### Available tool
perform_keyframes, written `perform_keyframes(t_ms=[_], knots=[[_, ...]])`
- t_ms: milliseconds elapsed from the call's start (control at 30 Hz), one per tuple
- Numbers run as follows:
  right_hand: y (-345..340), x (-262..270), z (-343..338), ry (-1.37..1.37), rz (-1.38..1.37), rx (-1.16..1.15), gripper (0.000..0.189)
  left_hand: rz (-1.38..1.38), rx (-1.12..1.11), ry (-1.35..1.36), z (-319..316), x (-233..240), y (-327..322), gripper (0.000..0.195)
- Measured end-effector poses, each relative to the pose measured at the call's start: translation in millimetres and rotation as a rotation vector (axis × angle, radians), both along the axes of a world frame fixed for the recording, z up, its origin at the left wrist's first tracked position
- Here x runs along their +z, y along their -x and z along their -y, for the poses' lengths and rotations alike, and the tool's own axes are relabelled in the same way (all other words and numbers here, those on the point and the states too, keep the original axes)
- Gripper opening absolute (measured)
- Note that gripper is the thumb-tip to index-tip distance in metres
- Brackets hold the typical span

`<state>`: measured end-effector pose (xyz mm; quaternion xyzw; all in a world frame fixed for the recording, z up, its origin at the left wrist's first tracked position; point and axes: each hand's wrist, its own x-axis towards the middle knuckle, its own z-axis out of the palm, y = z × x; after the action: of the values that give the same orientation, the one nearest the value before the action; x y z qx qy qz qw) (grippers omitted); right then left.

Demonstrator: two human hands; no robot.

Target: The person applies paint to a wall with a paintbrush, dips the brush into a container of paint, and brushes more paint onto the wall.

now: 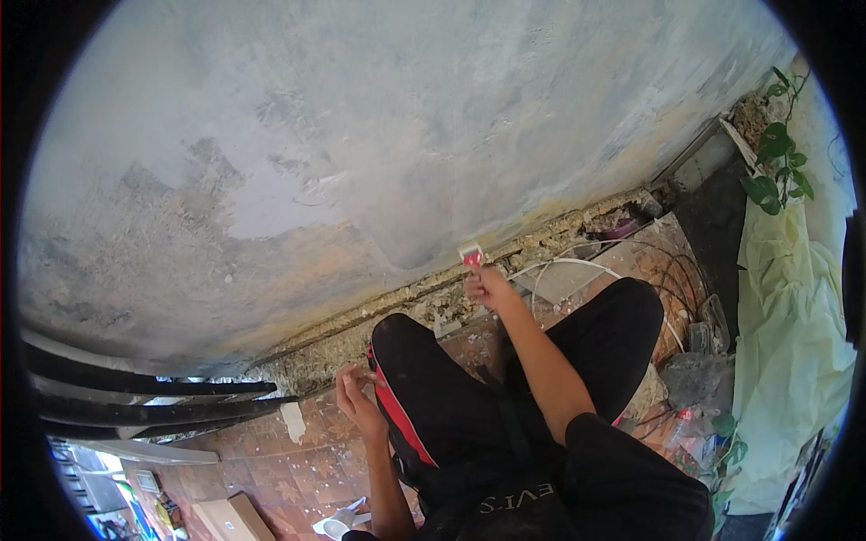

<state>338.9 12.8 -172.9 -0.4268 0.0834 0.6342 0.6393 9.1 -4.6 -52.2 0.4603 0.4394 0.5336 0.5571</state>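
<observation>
My right hand (pixel 486 289) grips the red handle of a small scraper (pixel 471 256). The scraper's blade end lies against the lower edge of a patchy, worn plaster wall (pixel 406 135), just above a crumbled strip of masonry (pixel 433 304) along the wall's foot. Beside my left knee is my left hand (pixel 360 400), its fingers bent and apart, holding nothing that I can see. One fingertip appears to touch the red stripe of my trousers, though I cannot tell for sure.
Dark slats (pixel 162 409) jut out on the left. White cable (pixel 582 262) loops over brown floor tiles (pixel 284 466) strewn with flakes. A cardboard box (pixel 233 519) and white cup (pixel 338 524) lie behind left. On the right hang a pale cloth (pixel 775 324) and a leafy vine (pixel 778 149).
</observation>
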Motion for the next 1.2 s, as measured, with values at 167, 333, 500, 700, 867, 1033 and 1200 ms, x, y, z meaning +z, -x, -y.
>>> perform_keyframes(t_ms=[167, 333, 500, 700, 867, 1033, 1200], knots=[[-2, 147, -46, 0.153, 0.090, 0.107, 0.015, 0.002, 0.032, -0.012, 0, 9, 8, 0.033], [-16, 256, -54, 0.138, -0.033, 0.123, 0.020, 0.034, 0.032, -0.064, 2, 19, 11, 0.032], [-7, 345, -37, 0.015, -0.049, 0.168, 0.016, 0.071, 0.047, -0.098, 3, 22, 16, 0.030], [15, 449, -7, -0.169, 0.142, 0.113, 0.004, 0.144, 0.047, -0.135, -1, 34, 14, 0.029], [30, 520, 21, -0.559, 0.543, 0.271, 0.011, 0.130, 0.059, -0.186, -2, 34, 15, 0.031], [15, 568, 43, -0.822, 0.629, 0.351, 0.020, 0.152, 0.059, -0.163, 1, 40, 13, 0.033], [-3, 564, 23, -1.199, 0.945, 0.110, 0.029, 0.203, 0.051, -0.235, 3, 42, 10, 0.032]])
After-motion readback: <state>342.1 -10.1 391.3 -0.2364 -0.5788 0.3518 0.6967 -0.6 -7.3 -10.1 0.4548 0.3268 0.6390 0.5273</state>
